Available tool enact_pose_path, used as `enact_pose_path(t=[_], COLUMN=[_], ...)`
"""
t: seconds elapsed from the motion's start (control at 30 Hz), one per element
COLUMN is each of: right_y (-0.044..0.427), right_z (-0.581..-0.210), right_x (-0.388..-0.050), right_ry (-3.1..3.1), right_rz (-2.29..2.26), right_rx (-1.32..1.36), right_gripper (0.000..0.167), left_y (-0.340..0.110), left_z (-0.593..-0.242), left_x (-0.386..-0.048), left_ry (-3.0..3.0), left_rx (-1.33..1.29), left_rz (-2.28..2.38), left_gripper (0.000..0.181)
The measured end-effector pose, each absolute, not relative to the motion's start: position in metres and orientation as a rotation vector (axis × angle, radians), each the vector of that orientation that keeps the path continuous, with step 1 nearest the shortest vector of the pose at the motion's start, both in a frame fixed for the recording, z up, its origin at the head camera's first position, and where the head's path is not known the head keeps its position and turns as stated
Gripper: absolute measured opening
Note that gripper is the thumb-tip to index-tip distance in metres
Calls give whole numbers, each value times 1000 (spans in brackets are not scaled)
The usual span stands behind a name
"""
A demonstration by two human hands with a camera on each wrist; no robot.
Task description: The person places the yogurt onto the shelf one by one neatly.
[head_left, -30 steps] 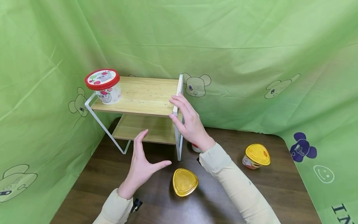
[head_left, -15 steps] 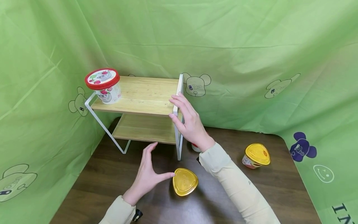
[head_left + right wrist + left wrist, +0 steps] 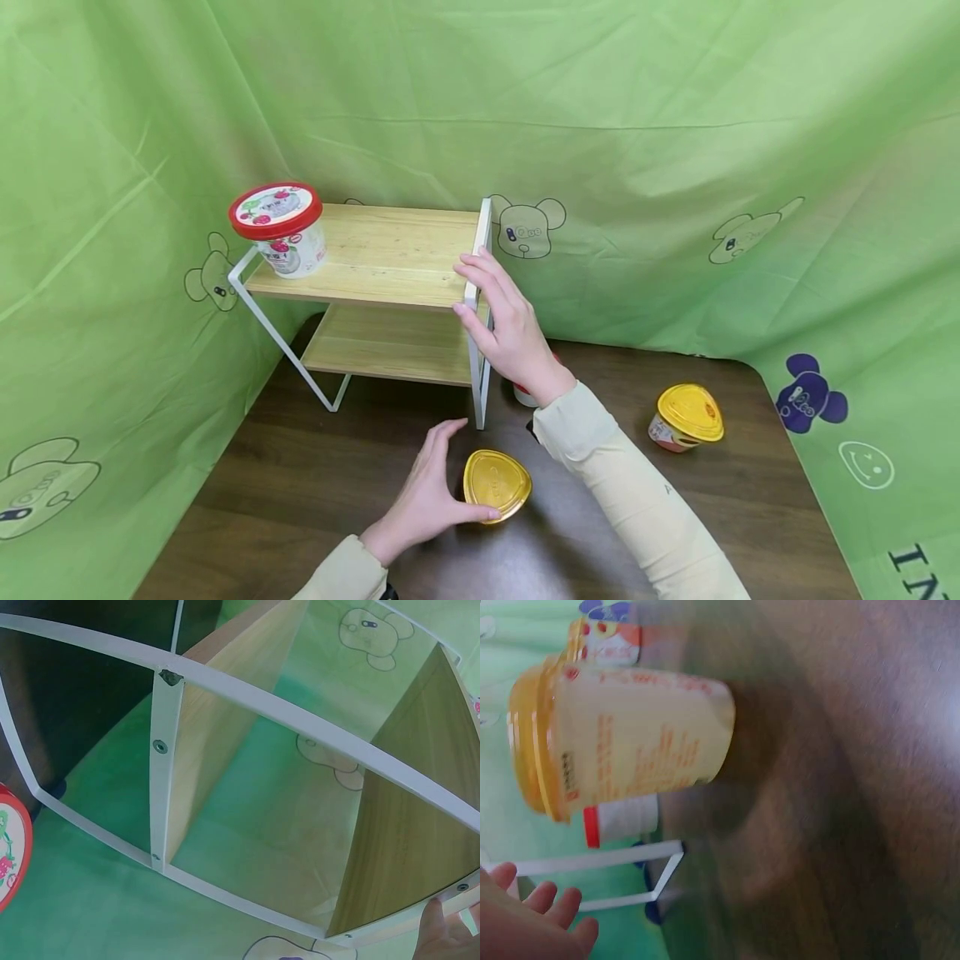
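A cup with a yellow three-cornered lid stands upright on the table. My left hand is beside it, thumb and fingers spread apart, and the thumb overlaps the lid's near edge in the head view. In the left wrist view, the fingers are apart from the pale cup wall. My right hand rests on the white right-side frame of a two-tier wooden shelf, fingers loosely extended. In the right wrist view, the thumb touches the frame's bar. On the shelf's top left corner sits a red-lidded tub.
Another yellow-lidded cup stands toward the right on the dark wooden table. Behind my right wrist, a second red-lidded tub is mostly hidden. Green cloth with printed bears hangs around the table.
My left hand has moved right and toward me, from in front of the shelf to the near yellow-lidded cup. The right hand has stayed on the shelf frame.
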State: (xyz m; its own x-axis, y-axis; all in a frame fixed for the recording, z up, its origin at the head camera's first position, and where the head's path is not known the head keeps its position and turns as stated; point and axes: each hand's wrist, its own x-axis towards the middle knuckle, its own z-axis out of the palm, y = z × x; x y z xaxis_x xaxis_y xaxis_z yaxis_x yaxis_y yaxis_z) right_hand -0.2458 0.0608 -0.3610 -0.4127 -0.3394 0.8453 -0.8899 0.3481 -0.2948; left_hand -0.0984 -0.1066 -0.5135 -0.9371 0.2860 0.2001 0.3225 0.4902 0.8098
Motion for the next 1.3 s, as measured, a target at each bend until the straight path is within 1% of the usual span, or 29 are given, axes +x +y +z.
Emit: enact_pose_path(t=[0.13, 0.27, 0.5, 0.9, 1.3], right_y=[61, 61, 61, 61, 61], right_z=[-361, -362, -361, -361, -359], right_x=[-245, -244, -244, -244, -244], right_ry=[-1930, -1931, -1930, -1937, -1934], right_rz=[1022, 1026, 1020, 1018, 1021], right_rx=[1069, 1068, 1066, 1065, 1068], right_gripper=[44, 44, 44, 44, 43], left_y=[-101, -99, -97, -92, -92], left_z=[-518, -523, -531, -541, -543], left_x=[-96, -96, -97, -92, -93], left_ry=[-2737, -2769, -2746, -2782, -2795], left_rx=[-634, -710, -767, -730, -719], left_rz=[-1448, -1421, -1435, -1538, -1575], left_gripper=[133, 135, 133, 124, 120])
